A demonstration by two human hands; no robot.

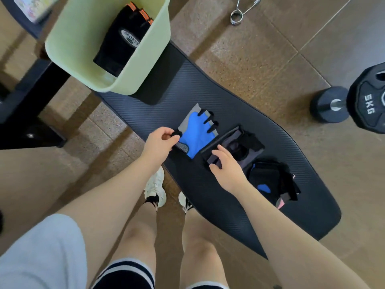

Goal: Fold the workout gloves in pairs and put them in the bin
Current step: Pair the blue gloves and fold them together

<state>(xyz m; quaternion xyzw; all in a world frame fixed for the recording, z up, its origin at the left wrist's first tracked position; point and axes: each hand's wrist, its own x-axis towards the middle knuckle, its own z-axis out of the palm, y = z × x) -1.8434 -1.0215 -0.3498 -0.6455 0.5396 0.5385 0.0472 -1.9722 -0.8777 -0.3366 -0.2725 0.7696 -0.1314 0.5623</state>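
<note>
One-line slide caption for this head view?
Left hand pinches the blue glove on the bench; right hand reaches the dark glove.

Bare bench btwn gloves & bin.

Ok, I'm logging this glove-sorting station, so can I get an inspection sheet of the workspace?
Surface: black padded bench, ribbed cover.
Job's things: blue glove flat on bench; grey-black glove beside it; dark glove pile further right; black-orange gloves inside green bin.
Clutter: nothing seen on the bench.
Hands: left hand pinches the blue glove's edge; right hand touches the grey-black glove, fingers relaxed.
Cables: nothing seen.
Surroundings: tiled floor, dumbbell, weight plate, barbell clip.
</note>
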